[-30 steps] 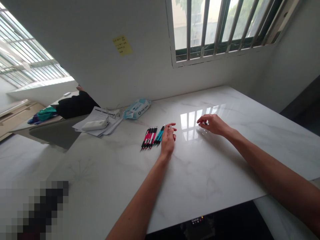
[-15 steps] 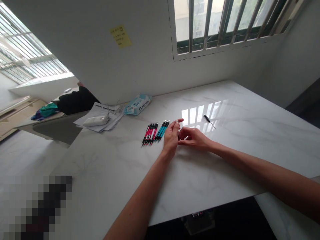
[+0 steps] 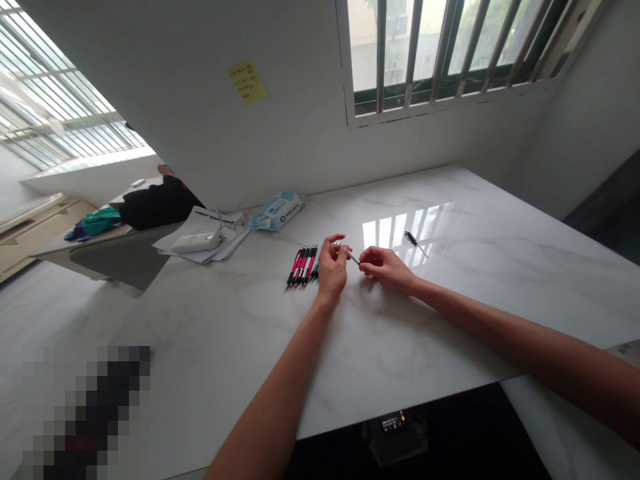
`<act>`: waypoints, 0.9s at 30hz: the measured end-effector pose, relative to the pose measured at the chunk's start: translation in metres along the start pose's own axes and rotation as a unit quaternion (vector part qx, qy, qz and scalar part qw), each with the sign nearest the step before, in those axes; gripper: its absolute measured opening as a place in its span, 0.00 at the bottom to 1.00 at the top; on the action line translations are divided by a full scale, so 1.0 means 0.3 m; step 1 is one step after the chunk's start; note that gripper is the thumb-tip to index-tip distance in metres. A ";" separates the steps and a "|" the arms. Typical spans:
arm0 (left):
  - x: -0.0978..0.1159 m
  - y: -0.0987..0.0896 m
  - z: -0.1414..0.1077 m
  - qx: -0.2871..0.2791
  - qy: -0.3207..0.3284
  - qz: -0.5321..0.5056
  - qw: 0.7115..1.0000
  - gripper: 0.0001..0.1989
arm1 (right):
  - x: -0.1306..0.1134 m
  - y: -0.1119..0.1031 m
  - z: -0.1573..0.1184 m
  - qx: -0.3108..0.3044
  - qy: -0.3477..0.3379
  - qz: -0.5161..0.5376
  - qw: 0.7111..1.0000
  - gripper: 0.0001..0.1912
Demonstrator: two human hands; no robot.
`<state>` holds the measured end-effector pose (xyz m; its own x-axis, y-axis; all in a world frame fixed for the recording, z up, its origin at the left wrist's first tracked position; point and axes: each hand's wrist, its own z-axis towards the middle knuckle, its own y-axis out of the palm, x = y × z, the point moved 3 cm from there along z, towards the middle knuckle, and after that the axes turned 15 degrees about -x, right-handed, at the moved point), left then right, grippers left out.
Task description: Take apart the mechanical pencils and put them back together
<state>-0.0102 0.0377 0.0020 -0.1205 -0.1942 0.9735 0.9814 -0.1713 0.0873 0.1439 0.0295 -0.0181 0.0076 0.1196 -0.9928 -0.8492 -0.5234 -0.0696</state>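
Observation:
Between my two hands is a slim white pen barrel (image 3: 353,257), dark at the end by my right fingers. My left hand (image 3: 332,270) has its fingers curled round the upper end. With thumb and fingertips, my right hand (image 3: 384,268) pinches the lower end. Just left of my left hand lies a row of several red and black pens (image 3: 301,267). Blue pens (image 3: 315,272) beside them are mostly covered by that hand. Right of my hands rests a black pen part (image 3: 411,238) with a thin refill sticking out.
A pack of wipes (image 3: 278,211) lies near the wall. Left of it, a white device (image 3: 197,242) and a cable rest on papers (image 3: 165,247). A yellow note (image 3: 249,83) is stuck on the wall. Below the table's front edge (image 3: 400,409) is a dark device with a lit screen (image 3: 393,423).
Both hands have shifted slightly; my left hand moved left and now covers most of the blue pens. The white pen barrel shows more plainly between the hands.

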 end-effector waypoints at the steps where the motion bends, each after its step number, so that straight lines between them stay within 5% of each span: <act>1: -0.008 -0.015 0.004 0.023 0.002 0.017 1.000 0.13 | 0.004 0.003 0.007 0.017 0.013 0.013 1.000 0.10; 6: -0.045 -0.049 0.021 0.070 -0.040 -0.043 0.996 0.14 | 0.018 0.018 0.031 0.128 0.044 0.059 0.989 0.10; 14: -0.025 -0.026 0.005 0.062 -0.080 -0.124 0.987 0.09 | -0.011 -0.004 0.005 0.222 -0.025 0.113 0.968 0.17; 19: -0.018 0.054 -0.042 -0.005 -0.189 -0.223 0.956 0.09 | -0.031 -0.056 0.006 0.226 -0.060 0.152 0.960 0.19; 27: -0.020 0.101 -0.071 -0.037 -0.223 -0.273 0.935 0.07 | -0.067 -0.079 -0.002 0.206 -0.078 0.032 0.975 0.21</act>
<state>0.0171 0.0130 -0.0057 -0.5098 0.3602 0.7812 0.7771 -0.1969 0.5979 0.1642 0.0391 0.0036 -0.1056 0.2423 -0.9644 -0.9857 -0.1539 0.0692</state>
